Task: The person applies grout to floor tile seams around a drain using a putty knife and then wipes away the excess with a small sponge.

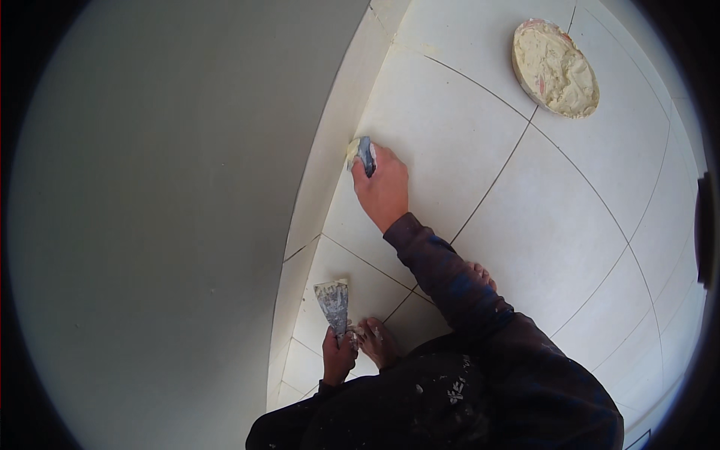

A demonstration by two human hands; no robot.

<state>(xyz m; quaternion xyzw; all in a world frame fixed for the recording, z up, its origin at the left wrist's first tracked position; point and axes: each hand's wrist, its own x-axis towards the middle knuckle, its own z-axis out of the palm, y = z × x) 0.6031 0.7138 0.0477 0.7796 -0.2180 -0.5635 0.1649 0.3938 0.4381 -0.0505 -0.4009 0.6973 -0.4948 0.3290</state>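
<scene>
My right hand is closed around a small putty knife, its grey-blue blade carrying cream paste. That blade is at the corner where the floor meets the tile skirting; whether it touches the skirting I cannot tell. Lower down, near my foot, my left hand grips a wider putty knife. Its paste-smeared blade points up and away from me, with cream paste along the front edge. A round tub heaped with cream paste stands on the floor at the far right.
A plain grey wall rises on the left above the skirting. Large white floor tiles with dark joints spread to the right. My bare feet are close below my hands. A dark object is at the right rim.
</scene>
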